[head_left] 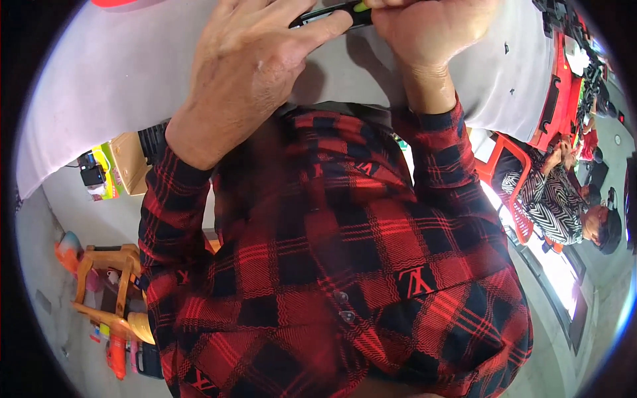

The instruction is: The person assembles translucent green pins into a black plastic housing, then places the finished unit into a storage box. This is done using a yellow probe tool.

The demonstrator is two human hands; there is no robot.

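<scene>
Both my hands are at the upper edge, over a table with a pale grey cover (pixel 152 60). Between them lies a slim black object (pixel 361 18) with a yellow-green part; its kind is hard to make out, as the hands and the picture's edge hide much of it. My left hand (pixel 249 63) is closed on its left end, the index finger laid along it. At the other end, beside the yellow-green part, my right hand (pixel 434 30) grips it with curled fingers, partly cut off by the frame.
Small black pieces (pixel 506 48) lie on the cover to the right. Beyond them stands a red tray (pixel 564 99) with black parts around it. Another person (pixel 547 199) sits at the right on a red chair (pixel 521 225). A cardboard box (pixel 129 162) and wooden chair (pixel 83 285) are at left.
</scene>
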